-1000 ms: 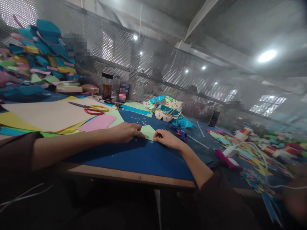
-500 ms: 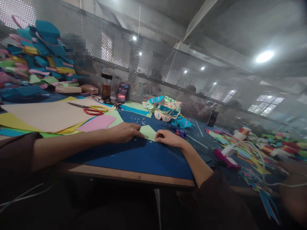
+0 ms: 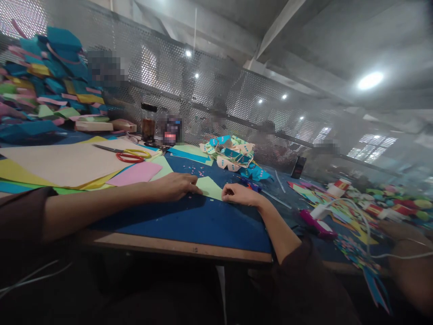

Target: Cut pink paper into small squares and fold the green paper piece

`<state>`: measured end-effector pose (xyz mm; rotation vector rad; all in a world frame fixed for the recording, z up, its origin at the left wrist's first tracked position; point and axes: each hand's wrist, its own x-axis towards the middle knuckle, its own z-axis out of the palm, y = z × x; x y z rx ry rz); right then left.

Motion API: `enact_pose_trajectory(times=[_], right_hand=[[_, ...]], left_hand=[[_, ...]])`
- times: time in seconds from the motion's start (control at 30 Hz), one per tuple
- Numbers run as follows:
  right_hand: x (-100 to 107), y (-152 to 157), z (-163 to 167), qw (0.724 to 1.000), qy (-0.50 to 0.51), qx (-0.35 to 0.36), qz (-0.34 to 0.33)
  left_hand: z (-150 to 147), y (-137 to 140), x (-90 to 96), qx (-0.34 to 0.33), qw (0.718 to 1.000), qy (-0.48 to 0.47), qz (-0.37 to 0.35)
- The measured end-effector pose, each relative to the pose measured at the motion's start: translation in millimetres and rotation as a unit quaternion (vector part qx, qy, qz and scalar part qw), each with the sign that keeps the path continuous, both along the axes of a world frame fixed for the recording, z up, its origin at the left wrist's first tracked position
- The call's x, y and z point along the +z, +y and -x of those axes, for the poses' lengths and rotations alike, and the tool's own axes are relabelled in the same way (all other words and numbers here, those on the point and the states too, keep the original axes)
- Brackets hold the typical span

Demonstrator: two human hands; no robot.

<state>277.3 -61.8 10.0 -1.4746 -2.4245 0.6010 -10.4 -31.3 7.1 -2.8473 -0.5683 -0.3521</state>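
On the blue table (image 3: 199, 225) we find a cream sheet (image 3: 67, 162) at ten o'clock, the left hand (image 3: 177, 187) at nine, fingers loosely extended, the right hand (image 3: 241, 194) at three, fingers curled, and between them, touched by both presumably for steadiness, the green paper (image 3: 210, 186), though whether either pinches it we cannot tell.

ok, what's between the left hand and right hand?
In the head view, a light green paper lies between the left hand and right hand, on the blue tabletop.
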Motion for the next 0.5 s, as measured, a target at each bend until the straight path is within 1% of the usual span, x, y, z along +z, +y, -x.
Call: enact_pose_trajectory(times=[0.23, 0.5], right_hand=[[2.4, -3.2, -5.4, 1.0, -0.019, -0.008, 0.002], [7.6, -7.5, -8.0, 0.999, -0.033, 0.0, 0.001]], left_hand=[[0.6, -1.7, 1.1, 0.002, 1.0, 0.0, 0.006], [0.4, -1.8, 1.6, 0.002, 1.0, -0.008, 0.008]])
